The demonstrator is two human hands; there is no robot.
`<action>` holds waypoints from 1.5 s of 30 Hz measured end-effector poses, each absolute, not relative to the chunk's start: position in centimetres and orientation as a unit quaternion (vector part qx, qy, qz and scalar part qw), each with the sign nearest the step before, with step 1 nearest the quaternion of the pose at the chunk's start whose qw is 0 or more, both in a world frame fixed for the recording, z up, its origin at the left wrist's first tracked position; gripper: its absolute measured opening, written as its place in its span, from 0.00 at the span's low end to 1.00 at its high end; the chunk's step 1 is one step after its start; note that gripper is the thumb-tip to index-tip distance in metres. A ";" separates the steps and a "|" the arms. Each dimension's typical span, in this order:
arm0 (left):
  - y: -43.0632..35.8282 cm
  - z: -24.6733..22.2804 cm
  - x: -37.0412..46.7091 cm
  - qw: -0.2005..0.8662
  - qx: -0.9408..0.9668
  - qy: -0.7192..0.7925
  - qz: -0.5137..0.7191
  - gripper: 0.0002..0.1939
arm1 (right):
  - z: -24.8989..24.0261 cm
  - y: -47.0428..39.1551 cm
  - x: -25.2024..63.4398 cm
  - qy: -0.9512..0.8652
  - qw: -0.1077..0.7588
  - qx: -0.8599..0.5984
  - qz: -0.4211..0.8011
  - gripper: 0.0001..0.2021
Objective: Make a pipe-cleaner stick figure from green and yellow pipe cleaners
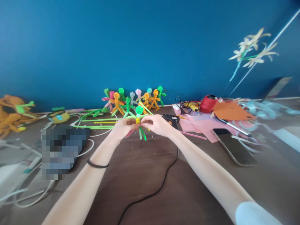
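Left hand (125, 127) + right hand (155, 123) both pinching the green fuzzy-wire figure (139, 110) at its yellow middle (137, 120), fingertips nearly meeting; exact contact pts partly hidden. Figure's approx upright, head up, legs showing below the hands, abt mid-width of the counter (145, 172), twd its far edge; can't tell if it touches the surface. Step in hand looks like wrapping or tightening the yellow bit round the body. Next move prob. calls for a steady hold w/ one hand while the other turns or presses the yellow snug, w/o bending the limbs. Similar figures (127, 105) stand behind, along the far edge by the blue wall (140, 47). Loose green strips (98, 127) lie left of the hands; glue gun (172, 118) just right, nr far edge; black cord (167, 172) runs twd near edge.
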State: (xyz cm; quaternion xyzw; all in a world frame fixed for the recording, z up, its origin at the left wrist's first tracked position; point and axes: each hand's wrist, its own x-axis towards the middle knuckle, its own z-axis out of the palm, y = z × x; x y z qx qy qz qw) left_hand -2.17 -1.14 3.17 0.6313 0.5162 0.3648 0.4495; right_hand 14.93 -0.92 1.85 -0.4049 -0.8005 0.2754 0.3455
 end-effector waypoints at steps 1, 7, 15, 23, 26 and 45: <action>-1.0 3.1 -2.2 0.466 0.617 0.520 0.363 0.08 | 1.8 -0.9 15.1 -0.797 0.351 -0.397 0.288 0.05; -0.7 2.9 -2.6 0.559 0.567 0.480 0.368 0.07 | 1.3 -0.5 15.4 -0.766 0.405 -0.387 0.316 0.08; -1.2 3.3 -2.6 0.627 0.527 0.423 0.388 0.05 | 0.3 -0.2 14.4 -0.667 0.445 -0.383 0.459 0.13; -1.4 3.6 -2.2 0.643 0.492 0.416 0.415 0.06 | -1.3 -0.9 12.5 -0.572 0.501 -0.344 0.551 0.18; -1.3 3.6 -1.9 0.643 0.469 0.409 0.447 0.06 | -1.7 -1.0 11.9 -0.570 0.527 -0.360 0.517 0.15; -0.6 1.4 -2.2 0.339 0.617 0.533 0.469 0.06 | -0.9 -3.7 10.1 -0.722 0.305 -0.433 0.445 0.19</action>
